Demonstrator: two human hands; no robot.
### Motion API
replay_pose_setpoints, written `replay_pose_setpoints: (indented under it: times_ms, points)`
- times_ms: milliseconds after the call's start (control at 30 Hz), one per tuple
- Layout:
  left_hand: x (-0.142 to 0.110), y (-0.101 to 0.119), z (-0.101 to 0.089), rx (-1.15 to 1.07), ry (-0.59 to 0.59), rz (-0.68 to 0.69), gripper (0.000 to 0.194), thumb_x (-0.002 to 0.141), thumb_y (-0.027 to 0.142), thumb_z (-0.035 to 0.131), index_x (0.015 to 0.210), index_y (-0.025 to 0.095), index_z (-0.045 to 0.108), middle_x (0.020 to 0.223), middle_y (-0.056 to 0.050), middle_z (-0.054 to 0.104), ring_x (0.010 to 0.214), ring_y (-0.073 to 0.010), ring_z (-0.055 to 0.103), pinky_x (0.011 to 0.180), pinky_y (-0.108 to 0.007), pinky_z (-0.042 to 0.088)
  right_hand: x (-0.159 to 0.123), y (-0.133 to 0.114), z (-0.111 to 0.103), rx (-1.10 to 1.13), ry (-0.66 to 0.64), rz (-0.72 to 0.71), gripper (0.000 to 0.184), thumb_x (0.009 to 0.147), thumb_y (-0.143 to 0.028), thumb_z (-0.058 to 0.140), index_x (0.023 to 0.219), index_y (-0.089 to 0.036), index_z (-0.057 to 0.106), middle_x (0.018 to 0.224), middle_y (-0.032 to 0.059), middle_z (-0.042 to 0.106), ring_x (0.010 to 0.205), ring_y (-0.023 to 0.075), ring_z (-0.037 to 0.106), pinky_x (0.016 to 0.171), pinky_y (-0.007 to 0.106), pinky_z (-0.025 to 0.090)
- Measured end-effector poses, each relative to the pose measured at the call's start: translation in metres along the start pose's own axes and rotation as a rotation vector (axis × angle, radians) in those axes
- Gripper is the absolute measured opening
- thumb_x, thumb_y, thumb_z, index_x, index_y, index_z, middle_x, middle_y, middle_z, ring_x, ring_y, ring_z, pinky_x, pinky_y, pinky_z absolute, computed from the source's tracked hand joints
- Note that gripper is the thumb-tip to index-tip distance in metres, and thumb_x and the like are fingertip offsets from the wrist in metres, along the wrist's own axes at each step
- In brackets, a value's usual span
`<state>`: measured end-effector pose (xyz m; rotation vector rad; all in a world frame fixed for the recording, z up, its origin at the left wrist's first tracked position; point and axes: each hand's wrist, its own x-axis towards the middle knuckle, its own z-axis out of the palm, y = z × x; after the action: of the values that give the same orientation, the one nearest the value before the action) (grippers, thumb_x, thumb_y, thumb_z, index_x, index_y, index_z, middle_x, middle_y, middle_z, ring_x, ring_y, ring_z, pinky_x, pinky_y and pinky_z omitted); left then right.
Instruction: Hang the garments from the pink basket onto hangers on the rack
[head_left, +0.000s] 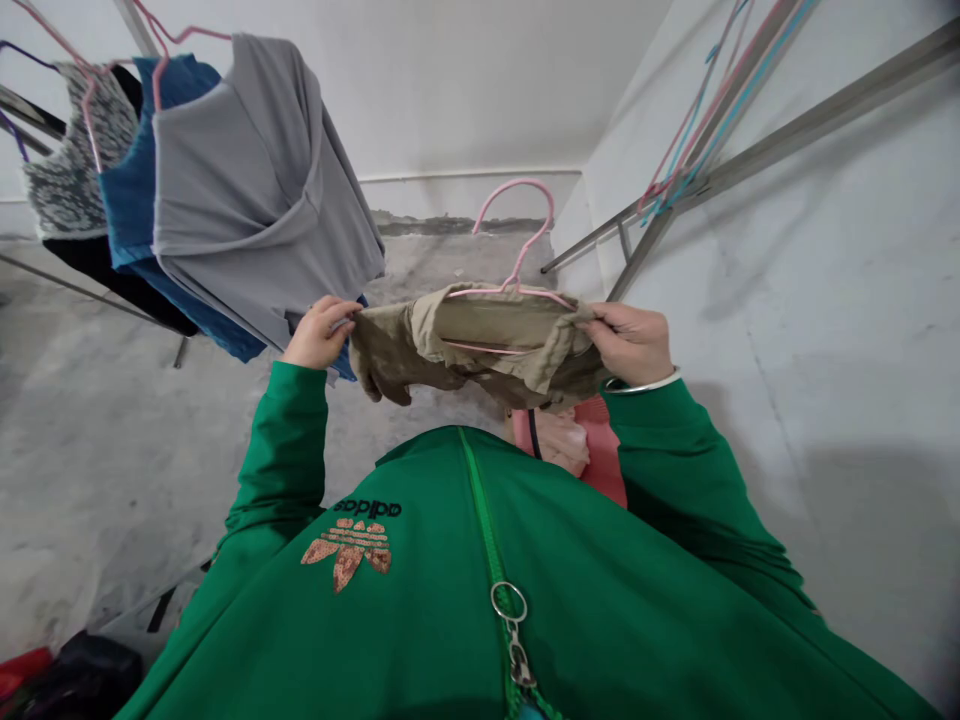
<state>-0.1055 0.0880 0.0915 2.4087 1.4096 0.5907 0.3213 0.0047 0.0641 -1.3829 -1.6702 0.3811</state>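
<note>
A khaki collared shirt (pixel 480 375) hangs on a pink clothes hanger (pixel 536 238) in front of my chest. The hanger's hook points up, and its bar passes inside the open collar. On the left, my left hand (pixel 319 333) pinches one shoulder of the shirt between thumb and fingers. At the opposite shoulder, beside the collar, my right hand (pixel 634 342) grips the cloth, with a bracelet at the wrist. The shirt's lower part drops out of sight below the shoulders.
Several garments hang at the left, the nearest a grey top (pixel 247 190) beside a blue one (pixel 127 215). A metal rack (pixel 810 125) with pink and blue hangers (pixel 686 165) stands right, by the white wall. Pinkish cloth (pixel 562 440) lies below the shirt. Dark bags (pixel 90 665) sit lower left.
</note>
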Motion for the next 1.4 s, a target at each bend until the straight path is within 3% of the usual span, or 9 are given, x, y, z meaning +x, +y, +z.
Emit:
replay_pose_setpoints:
  times_ms: [200, 300, 600, 867, 1000, 1133, 1267, 1333, 1400]
  points:
    - [0.011, 0.071, 0.016, 0.006, -0.005, 0.231, 0.071, 0.085, 0.061, 0.049, 0.139, 0.015, 0.044, 0.131, -0.016, 0.055, 0.122, -0.0273, 0.052, 0.104, -0.042, 0.043, 0.005, -0.009, 0.008, 0.038, -0.093, -0.02, 0.022, 0.084, -0.036, 0.057, 0.083, -0.022, 0.073, 0.08, 0.0036, 0.073, 0.072, 0.0207, 0.068, 0.066, 0.034, 0.054]
    - [0.019, 0.087, 0.034, 0.028, -0.008, 0.196, 0.062, 0.087, 0.055, 0.048, 0.133, 0.014, 0.051, 0.123, -0.015, 0.061, 0.115, -0.0267, 0.057, 0.098, -0.039, 0.046, 0.009, -0.011, 0.013, 0.049, -0.127, -0.04, 0.025, 0.084, -0.037, 0.056, 0.083, -0.02, 0.073, 0.079, 0.003, 0.073, 0.072, 0.0183, 0.067, 0.067, 0.031, 0.053]
    - [0.029, 0.081, 0.047, 0.032, 0.111, 0.165, 0.03, 0.091, 0.033, 0.042, 0.099, 0.016, 0.065, 0.097, -0.008, 0.07, 0.093, -0.019, 0.064, 0.085, -0.029, 0.049, 0.013, -0.014, 0.01, 0.163, -0.134, 0.074, 0.047, 0.089, -0.055, 0.046, 0.087, -0.017, 0.072, 0.088, 0.0062, 0.072, 0.086, 0.0189, 0.067, 0.081, 0.032, 0.052]
    - [0.029, 0.083, 0.042, 0.049, 0.203, 0.158, 0.023, 0.089, 0.031, 0.047, 0.096, 0.018, 0.065, 0.09, -0.007, 0.068, 0.088, -0.0193, 0.063, 0.082, -0.031, 0.049, 0.011, 0.02, 0.018, 0.064, -0.195, 0.18, 0.021, 0.074, -0.031, 0.065, 0.086, -0.014, 0.07, 0.079, 0.0045, 0.07, 0.075, 0.0165, 0.062, 0.076, 0.033, 0.052]
    - [0.03, 0.078, 0.035, 0.013, 0.27, 0.133, 0.023, 0.088, 0.033, 0.049, 0.093, 0.018, 0.066, 0.086, -0.006, 0.067, 0.084, -0.0191, 0.063, 0.08, -0.031, 0.05, 0.01, 0.027, 0.005, -0.05, -0.182, 0.071, 0.035, 0.075, -0.039, 0.068, 0.1, -0.015, 0.067, 0.097, 0.0082, 0.069, 0.09, 0.0219, 0.063, 0.085, 0.039, 0.051]
    - [0.033, 0.079, 0.034, 0.002, 0.291, 0.137, 0.023, 0.087, 0.033, 0.05, 0.092, 0.018, 0.066, 0.084, -0.005, 0.067, 0.083, -0.0181, 0.063, 0.079, -0.031, 0.051, 0.011, 0.002, 0.003, -0.195, -0.068, -0.124, 0.052, 0.08, -0.056, 0.061, 0.116, -0.018, 0.059, 0.117, 0.0132, 0.061, 0.114, 0.0292, 0.055, 0.1, 0.047, 0.043]
    - [0.034, 0.083, 0.035, 0.015, 0.321, 0.161, 0.024, 0.087, 0.033, 0.049, 0.091, 0.017, 0.066, 0.083, -0.005, 0.067, 0.081, -0.017, 0.063, 0.076, -0.029, 0.051, -0.001, -0.024, 0.022, -0.308, 0.108, -0.153, 0.045, 0.09, -0.055, 0.046, 0.112, -0.019, 0.06, 0.113, 0.0132, 0.06, 0.112, 0.029, 0.054, 0.098, 0.048, 0.041]
    - [0.034, 0.083, 0.035, 0.01, 0.354, 0.171, 0.023, 0.087, 0.032, 0.05, 0.09, 0.016, 0.066, 0.082, -0.005, 0.067, 0.08, -0.0173, 0.064, 0.075, -0.03, 0.051, -0.012, -0.027, 0.037, -0.351, 0.023, -0.157, 0.038, 0.092, -0.049, 0.045, 0.106, -0.018, 0.063, 0.107, 0.0127, 0.063, 0.104, 0.0261, 0.058, 0.092, 0.043, 0.044]
    - [0.033, 0.083, 0.034, 0.006, 0.37, 0.155, 0.023, 0.087, 0.032, 0.05, 0.09, 0.016, 0.066, 0.083, -0.005, 0.067, 0.08, -0.0178, 0.064, 0.076, -0.031, 0.051, -0.024, -0.025, 0.05, -0.368, -0.266, -0.202, 0.03, 0.09, -0.043, 0.05, 0.097, -0.018, 0.066, 0.099, 0.0105, 0.066, 0.093, 0.0222, 0.061, 0.08, 0.036, 0.047]
